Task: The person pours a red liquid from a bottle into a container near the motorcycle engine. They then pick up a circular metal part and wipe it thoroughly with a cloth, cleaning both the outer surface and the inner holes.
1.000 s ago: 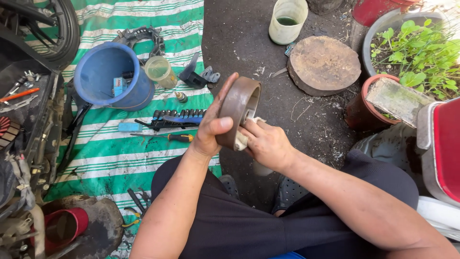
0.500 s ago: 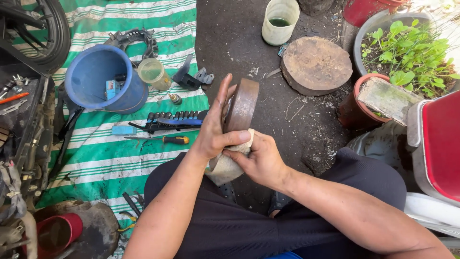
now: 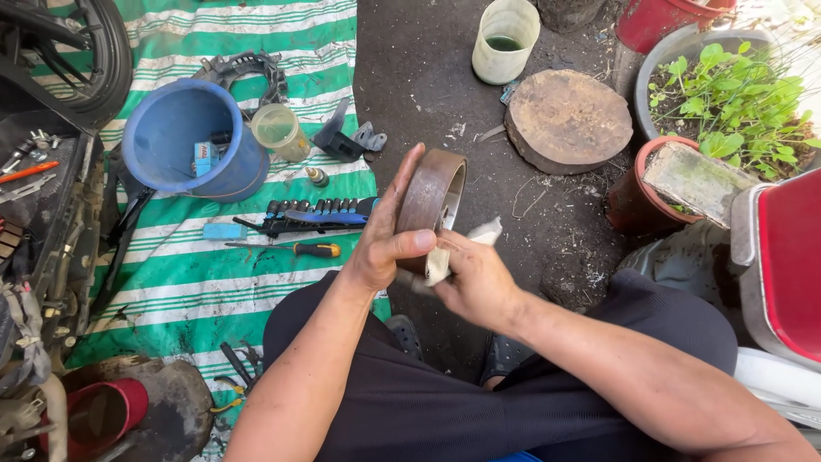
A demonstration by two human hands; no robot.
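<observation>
- The ground is dark, gritty soil, with a green-and-white striped mat [image 3: 214,282] spread over its left part.
- On the mat lie a blue bucket [image 3: 184,137] tipped on its side, a clear plastic cup [image 3: 280,130], a rack of sockets [image 3: 316,211] and a screwdriver [image 3: 295,249] with a yellow-and-black handle.
- Far across the soil stand a pale plastic tub [image 3: 505,38] holding green liquid and a round wooden block [image 3: 569,109]; potted plants [image 3: 735,85] sit at the far right.
- The left hand [image 3: 385,239] is raised above the lap, palm against the outer wall of a metal drum [image 3: 430,205], fingers stretched up along it and thumb folded across the near rim, gripping it.
- The right hand [image 3: 475,274] is closed around a pale rag [image 3: 440,261], pressing it to the drum's near edge on the open side.
- The drum is a short, round, rusty-brown ring, held on edge between both hands, its inside shiny.
- The rag is soft and crumpled, one corner sticking out to the right.
</observation>
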